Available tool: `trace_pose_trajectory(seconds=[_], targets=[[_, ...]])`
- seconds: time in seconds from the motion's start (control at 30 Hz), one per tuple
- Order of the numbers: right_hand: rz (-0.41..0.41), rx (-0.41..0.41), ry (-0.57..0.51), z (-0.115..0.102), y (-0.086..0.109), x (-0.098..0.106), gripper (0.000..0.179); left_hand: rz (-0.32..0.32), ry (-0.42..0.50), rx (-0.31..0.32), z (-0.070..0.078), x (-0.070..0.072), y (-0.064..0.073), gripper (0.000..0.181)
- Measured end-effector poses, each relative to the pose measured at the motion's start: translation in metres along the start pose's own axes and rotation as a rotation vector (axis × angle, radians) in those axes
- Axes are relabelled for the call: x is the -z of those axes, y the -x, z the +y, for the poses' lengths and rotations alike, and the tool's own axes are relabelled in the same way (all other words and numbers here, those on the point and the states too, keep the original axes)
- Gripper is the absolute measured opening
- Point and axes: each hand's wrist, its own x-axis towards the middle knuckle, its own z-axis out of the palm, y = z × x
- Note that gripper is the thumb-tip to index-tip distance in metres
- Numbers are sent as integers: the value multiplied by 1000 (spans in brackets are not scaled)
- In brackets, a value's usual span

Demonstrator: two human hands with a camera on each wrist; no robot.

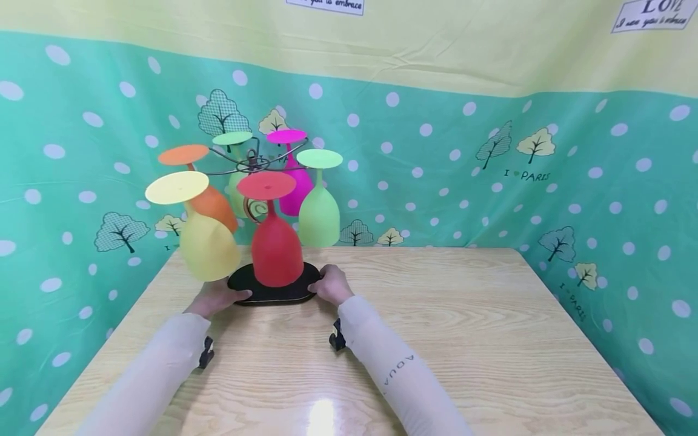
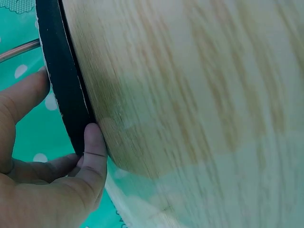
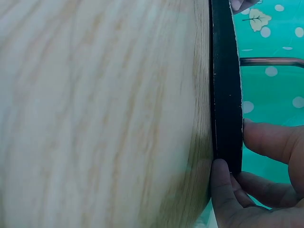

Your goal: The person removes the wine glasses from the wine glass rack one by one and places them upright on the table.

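A wine glass rack stands at the back left of the table in the head view, its black oval base [image 1: 272,295] low over the wood. Upside-down wine glasses hang from its wire arms [image 1: 253,163]: yellow [image 1: 209,245], red [image 1: 277,251], orange [image 1: 215,206], magenta [image 1: 294,192] and two green, one in front [image 1: 319,218]. My left hand [image 1: 215,297] grips the base's left end, thumb on top. At the right end, my right hand [image 1: 334,284] holds it likewise. Both wrist views show fingers against the base's edge [image 2: 69,85]. Whether the base touches the table, I cannot tell.
The light wood table [image 1: 463,339] stretches off to the right and toward me. Behind it and along both sides hangs a green dotted curtain [image 1: 425,163] with a yellow upper part. Black straps [image 1: 337,336] sit at both wrists.
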Motion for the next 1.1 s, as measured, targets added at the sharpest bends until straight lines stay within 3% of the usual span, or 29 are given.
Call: trace_pose_trajectory(seconds=[0.47,0.7,1.1], targets=[[-10,1,0,4,2,10,39,45,-18,-73,0,-10,1,91],[0,25,30,9,3,13,38,37,-9,-59,6,-13,3,92],[-1,-7,14,10,8,17,39,36,4,-35,9,-17,4,92]])
